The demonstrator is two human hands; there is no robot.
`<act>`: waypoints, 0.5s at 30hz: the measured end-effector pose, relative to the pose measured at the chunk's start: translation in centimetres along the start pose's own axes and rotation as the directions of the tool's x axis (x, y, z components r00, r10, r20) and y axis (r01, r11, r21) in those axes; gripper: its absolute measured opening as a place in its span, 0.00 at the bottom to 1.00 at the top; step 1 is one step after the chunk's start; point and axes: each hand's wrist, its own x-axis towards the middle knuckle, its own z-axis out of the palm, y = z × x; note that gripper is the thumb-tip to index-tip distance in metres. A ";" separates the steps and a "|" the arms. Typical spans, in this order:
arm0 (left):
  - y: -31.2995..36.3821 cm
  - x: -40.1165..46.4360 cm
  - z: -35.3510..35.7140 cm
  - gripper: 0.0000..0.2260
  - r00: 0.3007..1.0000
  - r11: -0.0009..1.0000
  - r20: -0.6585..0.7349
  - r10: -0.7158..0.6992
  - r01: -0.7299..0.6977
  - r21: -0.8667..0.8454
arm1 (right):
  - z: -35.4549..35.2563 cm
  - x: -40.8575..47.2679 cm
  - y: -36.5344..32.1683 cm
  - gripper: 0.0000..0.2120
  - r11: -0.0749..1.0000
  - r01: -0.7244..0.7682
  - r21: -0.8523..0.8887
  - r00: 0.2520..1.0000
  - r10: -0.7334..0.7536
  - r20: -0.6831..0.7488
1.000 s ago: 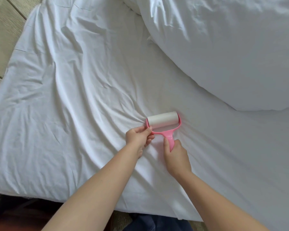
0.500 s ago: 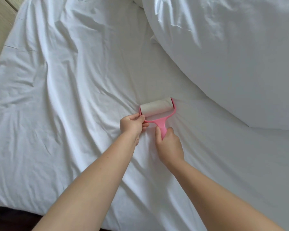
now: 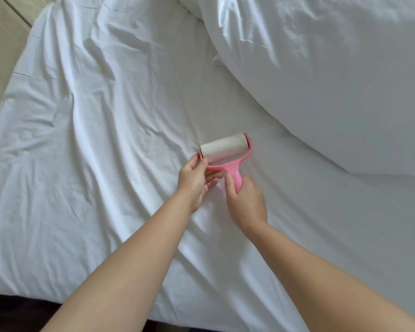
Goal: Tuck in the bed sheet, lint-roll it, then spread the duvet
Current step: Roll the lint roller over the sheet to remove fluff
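Note:
A pink lint roller with a white roll lies on the wrinkled white bed sheet near the middle of the bed. My right hand grips its pink handle from below. My left hand holds the left end of the pink frame, thumb and fingers curled round it. The bunched white duvet is heaped over the upper right part of the bed, its edge a short way right of the roller.
Pale wooden floor shows past the bed's left side. A dark gap runs under the bed's near edge at the bottom left.
The roller and both hands have moved away from me, further up the sheet toward the duvet, then held about there. The camera view has shifted slightly.

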 end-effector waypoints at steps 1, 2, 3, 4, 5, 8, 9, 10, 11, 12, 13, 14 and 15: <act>-0.2 -0.6 0.0 0.10 0.999 0.999 -0.020 0.038 -0.038 0.005 | -0.1 -0.7 0.0 0.21 1.000 0.000 0.026 1.000 0.000 -0.011; -0.5 -1.2 -0.1 0.11 0.996 0.997 -0.045 0.075 -0.075 0.010 | -0.2 -1.3 0.0 0.21 0.999 0.002 0.045 1.000 -0.001 -0.017; -0.6 -1.8 -0.2 0.12 0.992 0.994 -0.072 0.106 -0.105 0.009 | -0.3 -1.9 -0.2 0.20 0.998 0.009 0.055 1.000 -0.008 -0.017; -0.5 -2.4 -0.3 0.12 0.988 0.992 -0.098 0.123 -0.123 0.000 | -0.4 -2.4 -0.4 0.20 0.998 0.021 0.055 1.000 -0.020 -0.012; -0.4 -2.9 -0.6 0.13 0.984 0.991 -0.119 0.131 -0.133 -0.005 | -0.4 -2.9 -0.7 0.20 0.998 0.035 0.046 0.999 -0.035 -0.006; 0.1 -4.5 -1.6 0.16 0.977 0.983 -0.117 0.181 -0.177 0.042 | -0.1 -4.4 -1.3 0.20 0.997 0.065 0.046 0.998 -0.064 -0.013; 0.1 -4.9 -1.8 0.16 0.974 0.979 -0.112 0.198 -0.190 0.070 | 0.1 -4.9 -1.2 0.21 0.996 0.068 0.063 0.998 -0.067 -0.019; 0.0 -5.3 -2.1 0.17 0.972 0.976 -0.111 0.205 -0.196 0.095 | 0.2 -5.4 -1.1 0.21 0.994 0.070 0.081 0.997 -0.068 -0.026; -0.3 -5.6 -2.3 0.17 0.973 0.975 -0.109 0.205 -0.193 0.113 | 0.4 -5.9 -0.8 0.21 0.993 0.073 0.094 0.997 -0.070 -0.035; -0.7 -6.1 -2.5 0.18 0.975 0.975 -0.105 0.197 -0.184 0.125 | 0.5 -6.5 -0.4 0.20 0.992 0.072 0.101 0.997 -0.068 -0.045; -1.4 -6.5 -2.6 0.18 0.978 0.977 -0.100 0.182 -0.169 0.131 | 0.6 -7.1 0.1 0.20 0.992 0.065 0.104 0.997 -0.060 -0.055; -2.0 -6.9 -2.6 0.18 0.982 0.980 -0.092 0.162 -0.150 0.132 | 0.6 -7.7 0.8 0.20 0.993 0.051 0.106 0.997 -0.045 -0.062; -2.8 -7.2 -2.6 0.19 0.987 0.983 -0.080 0.138 -0.127 0.130 | 0.6 -8.3 1.6 0.20 0.994 0.031 0.108 0.998 -0.024 -0.066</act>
